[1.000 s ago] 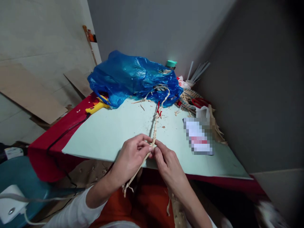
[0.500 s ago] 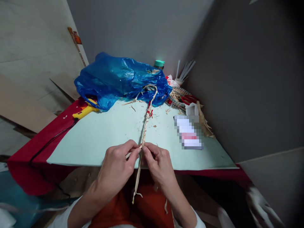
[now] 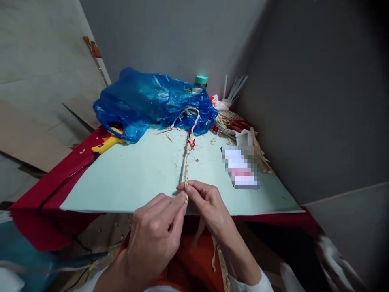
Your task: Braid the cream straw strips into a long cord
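A pale braided cord [image 3: 187, 165], apparently of dried plant fibre, runs from the blue bag down the middle of the table toward me. My right hand [image 3: 208, 202] pinches it between thumb and fingertips near the table's front edge. Just below, my left hand [image 3: 161, 223] is closed on the braid's lower end, thumb against the curled fingers. Red string [image 3: 191, 142] is tied round the cord farther up. Beyond that knot the cord curves in a hook against the bag. Loose pale strands [image 3: 213, 253] hang below my right hand over an orange-red cloth.
A blue plastic bag [image 3: 146, 103] fills the back of the table. At left lies a yellow-handled tool [image 3: 106, 144] with a black cable. A phone-like flat object [image 3: 240, 168], blurred out, lies right, near red-handled scissors [image 3: 240, 125] and a basket [image 3: 225, 129]. Walls stand behind and right.
My left hand has moved down and nearer to me, from beside the right fingertips to below them. The loose strand ends that hung between my hands are now hidden.
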Available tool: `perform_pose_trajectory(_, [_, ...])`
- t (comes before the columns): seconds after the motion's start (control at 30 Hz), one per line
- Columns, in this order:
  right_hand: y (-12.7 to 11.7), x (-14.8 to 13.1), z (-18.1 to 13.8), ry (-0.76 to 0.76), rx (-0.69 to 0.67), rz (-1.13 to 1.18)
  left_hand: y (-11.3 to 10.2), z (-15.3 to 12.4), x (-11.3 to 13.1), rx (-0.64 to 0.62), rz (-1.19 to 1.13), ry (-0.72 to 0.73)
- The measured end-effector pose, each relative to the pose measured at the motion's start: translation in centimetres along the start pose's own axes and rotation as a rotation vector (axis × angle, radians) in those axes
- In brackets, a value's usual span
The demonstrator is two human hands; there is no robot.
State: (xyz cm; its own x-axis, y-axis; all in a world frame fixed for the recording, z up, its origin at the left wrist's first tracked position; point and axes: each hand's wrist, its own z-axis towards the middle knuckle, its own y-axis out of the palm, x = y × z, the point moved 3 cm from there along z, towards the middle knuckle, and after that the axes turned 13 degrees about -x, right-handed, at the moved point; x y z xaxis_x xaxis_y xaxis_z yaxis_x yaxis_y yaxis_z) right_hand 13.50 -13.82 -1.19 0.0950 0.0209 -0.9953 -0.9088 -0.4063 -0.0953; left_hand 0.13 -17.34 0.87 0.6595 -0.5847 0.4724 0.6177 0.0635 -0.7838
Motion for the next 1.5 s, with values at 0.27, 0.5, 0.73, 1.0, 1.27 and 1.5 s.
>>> perform_pose_trajectory(0.27, [-0.2,-0.3,0.0,-0.020,-0.106,0.119,0.5,3.3,-3.3,-0.298,-0.843,-0.334])
perform_pose_trajectory(0.5, [-0.3,-0.5,-0.1,-0.026,-0.133,-0.007,2.5,3.6,-3.5,-0.486,-1.350,-0.438])
perform_pose_trajectory(0.73, [-0.3,-1.2,-0.6,-0.016,-0.143,-0.404,2.1,3.1,-3.8,-0.461,-1.318,-0.515])
perform_pose_trajectory(1.0, [0.6,-2.8,-2.3,0.066,0.122,-1.347,1.9,3.1,-3.3,-0.268,-0.973,-0.541])
perform_pose_trajectory(1.27, [4.8,-1.7,-3.7,-0.169,0.295,-1.532,2.1,2.6,-3.2,-0.321,-1.112,-0.595])
perform_pose_trajectory(1.5, [3.6,-1.8,-4.2,-0.266,0.111,-1.188,1.4,2.4,-3.5,-0.345,-1.209,-0.536])
